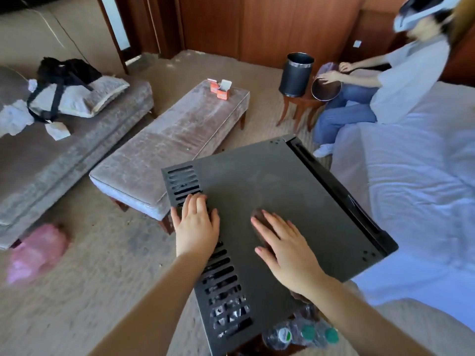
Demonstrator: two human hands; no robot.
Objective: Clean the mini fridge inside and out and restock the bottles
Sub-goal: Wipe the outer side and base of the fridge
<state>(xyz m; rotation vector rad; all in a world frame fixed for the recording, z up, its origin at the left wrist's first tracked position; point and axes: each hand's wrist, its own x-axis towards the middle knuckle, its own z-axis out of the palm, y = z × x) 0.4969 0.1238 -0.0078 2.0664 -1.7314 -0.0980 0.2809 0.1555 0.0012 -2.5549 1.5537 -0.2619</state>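
- Mini fridge (295, 191) stood just beside the bed (411, 176), dusty top panel up. Bottles (303, 332) lay low at its near corner.
- Left hand (196, 227) was flat on the vent slots (183, 183), fingers straight.
- Right hand (285, 245) was flat on the panel. Dark patch under its fingertips: cloth or shadow, could not tell.
- Risk: fingertips snagging in the slots.
- Risk: a hard push sliding the fridge onto the bottles.
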